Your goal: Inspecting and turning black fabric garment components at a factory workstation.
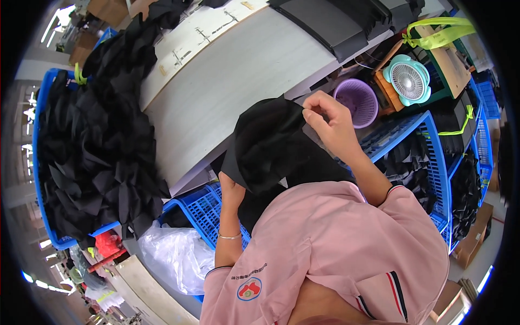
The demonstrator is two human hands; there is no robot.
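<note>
A black fabric piece [265, 143] is spread between my two hands, above my lap at the table's near edge. My right hand [329, 120] pinches its upper right edge between thumb and forefinger. At the lower left edge, my left hand [232, 190] grips the same cloth, its fingertips partly hidden beneath it. More black fabric covers my lap under the held piece, and I cannot tell where one ends and the other begins.
A pale table [216, 97] slants across in front, with stacked dark panels [341, 24] at its far right. On the left, a blue basket [39, 146] is heaped with black cloth. Blue crates [441, 162], a purple basket [374, 103] and a fan [409, 81] stand on the right.
</note>
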